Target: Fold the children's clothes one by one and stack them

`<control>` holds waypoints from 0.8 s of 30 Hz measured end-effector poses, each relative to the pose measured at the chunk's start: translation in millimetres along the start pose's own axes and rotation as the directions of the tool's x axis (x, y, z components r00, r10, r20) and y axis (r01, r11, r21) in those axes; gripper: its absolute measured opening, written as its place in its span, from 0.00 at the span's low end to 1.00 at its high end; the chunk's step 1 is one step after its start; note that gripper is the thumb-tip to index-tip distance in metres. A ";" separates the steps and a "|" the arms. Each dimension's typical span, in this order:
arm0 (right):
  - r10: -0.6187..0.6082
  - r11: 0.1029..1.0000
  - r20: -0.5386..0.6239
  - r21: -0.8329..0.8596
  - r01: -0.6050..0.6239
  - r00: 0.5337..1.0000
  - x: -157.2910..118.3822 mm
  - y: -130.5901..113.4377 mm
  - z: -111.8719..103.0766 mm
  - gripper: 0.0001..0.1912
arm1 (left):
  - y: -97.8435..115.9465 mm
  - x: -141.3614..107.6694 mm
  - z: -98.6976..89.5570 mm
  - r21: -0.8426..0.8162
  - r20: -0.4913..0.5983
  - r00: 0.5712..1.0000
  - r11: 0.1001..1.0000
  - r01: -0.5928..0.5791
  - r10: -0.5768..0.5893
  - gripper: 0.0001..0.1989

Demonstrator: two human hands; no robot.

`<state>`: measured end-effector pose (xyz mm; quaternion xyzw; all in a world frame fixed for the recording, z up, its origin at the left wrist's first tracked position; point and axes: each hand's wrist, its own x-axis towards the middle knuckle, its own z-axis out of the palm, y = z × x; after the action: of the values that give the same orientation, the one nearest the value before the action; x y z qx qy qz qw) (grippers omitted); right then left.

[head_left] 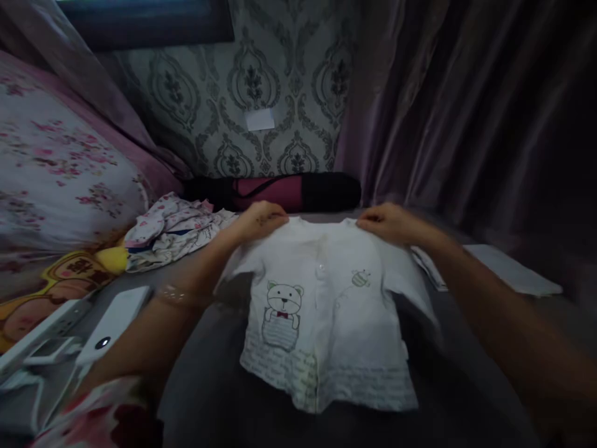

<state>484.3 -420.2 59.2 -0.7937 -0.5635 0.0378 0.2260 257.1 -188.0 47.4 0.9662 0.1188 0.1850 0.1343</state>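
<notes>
A small white baby shirt (345, 317) with a bear pocket, a little bee and a button front hangs spread before me, its lower hem printed with lettering. My left hand (262, 219) pinches it at the shoulder on the left of the neckline. At the opposite shoulder, my right hand (389, 223) grips the cloth between thumb and fingers. Both sleeves droop outward, blurred by motion. Whether the hem touches the dark grey surface (196, 379) below, I cannot tell.
Crumpled baby clothes (172, 233) lie at the left, beside a yellow cartoon-printed item (79, 267). A power strip (41, 336) and a white device (116, 320) with cables are nearer. Folded white cloth (510, 269) lies right. A black-and-pink long bag (275, 191) lies along the wall.
</notes>
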 end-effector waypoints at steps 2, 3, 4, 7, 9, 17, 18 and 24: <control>0.058 0.998 0.073 -0.019 -0.056 0.996 12.3 25.5 41.7 0.12 | -25.8 2.1 47.0 -0.011 0.100 0.992 0.997 0.073 -0.072 0.15; 0.087 0.996 0.098 -0.025 -0.085 0.991 16.3 36.7 62.3 0.13 | -35.8 1.4 69.1 0.004 0.131 0.983 0.992 0.128 -0.127 0.14; 0.113 0.993 0.125 -0.027 -0.111 0.986 18.9 46.5 81.7 0.14 | -43.7 -0.1 89.2 0.017 0.149 0.973 0.984 0.175 -0.176 0.13; 0.116 0.992 0.153 -0.074 -0.105 0.981 21.8 68.5 127.4 0.15 | -56.6 -6.2 132.2 0.032 0.144 0.960 0.971 0.238 -0.240 0.13; 0.100 0.989 0.142 -0.124 -0.083 0.985 23.4 78.3 145.8 0.15 | -60.1 -8.9 146.4 0.049 0.106 0.965 0.971 0.236 -0.240 0.14; 0.095 0.971 0.176 -0.234 -0.052 0.980 46.3 91.6 160.4 0.17 | -84.5 2.5 159.1 0.136 0.086 0.970 0.967 0.216 -0.228 0.17; 0.095 0.966 0.173 -0.254 -0.049 0.980 50.3 90.9 160.1 0.17 | -89.7 5.3 160.6 0.138 0.081 0.972 0.968 0.209 -0.222 0.17; 0.122 0.941 0.206 -0.335 -0.047 0.971 78.0 87.8 159.9 0.19 | -121.1 27.7 167.4 0.103 0.043 0.985 0.981 0.163 -0.168 0.15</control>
<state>539.3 -321.6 -104.0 -0.8343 -0.5492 0.0426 0.0243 325.5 -103.0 -130.2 0.9629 0.2044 0.1421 0.1042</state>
